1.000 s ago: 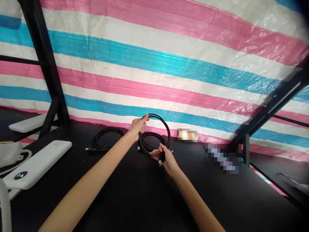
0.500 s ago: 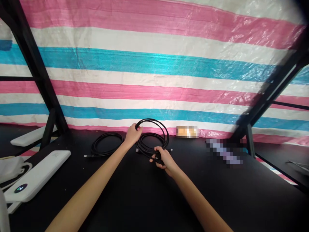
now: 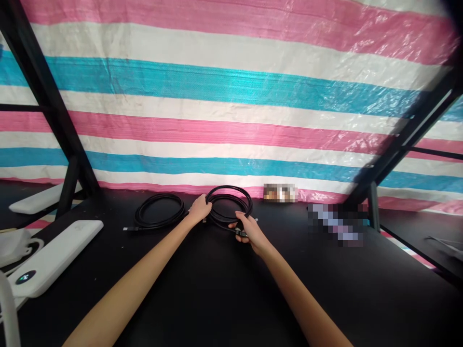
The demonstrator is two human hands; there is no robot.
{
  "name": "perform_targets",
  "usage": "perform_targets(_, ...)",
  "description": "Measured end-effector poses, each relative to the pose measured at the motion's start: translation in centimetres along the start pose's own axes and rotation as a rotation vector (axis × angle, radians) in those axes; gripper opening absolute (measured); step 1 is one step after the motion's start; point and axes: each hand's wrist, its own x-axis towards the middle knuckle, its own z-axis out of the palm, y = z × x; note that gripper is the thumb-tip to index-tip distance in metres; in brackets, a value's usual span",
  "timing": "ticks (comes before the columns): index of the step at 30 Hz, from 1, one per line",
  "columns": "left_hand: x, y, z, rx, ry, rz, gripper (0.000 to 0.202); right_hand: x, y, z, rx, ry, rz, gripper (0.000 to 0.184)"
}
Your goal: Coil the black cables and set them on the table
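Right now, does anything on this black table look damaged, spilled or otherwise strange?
Nothing looks spilled or damaged. The left hand and right hand hold a black cable coil. Only two pixelated patches stand out, one by the striped sheet, one farther right: they hide what lies there.

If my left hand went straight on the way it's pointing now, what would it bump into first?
Apart from the black cable coil it holds, your left hand would probably meet the striped sheet first, though the depth between them is unclear.
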Motion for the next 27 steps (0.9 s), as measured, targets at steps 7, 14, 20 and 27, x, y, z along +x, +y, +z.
perform_targets(7,-0.5,-0.2,-0.4,0.23,0.073,0.004,0.025,0.1,-0.1,-0.2,-0.118,0.104,-0.13,0.021)
perform_targets(14,-0.5,-0.6,0.0,0.331,0.04,0.019,0.025,0.5,0.5,-0.9,-0.3,0.172,-0.277,0.015)
perform_targets(20,-0.5,-0.6,0.1,0.358,0.048,0.029,0.032,0.1,0.1,-1.1,-0.34,0.208,-0.284,0.028)
perform_targets(27,-0.6,-0.5,-0.2,0.392,0.068,0.029,0.034,-0.4,-0.7,-2.2,-0.738,0.412,-0.364,0.05)
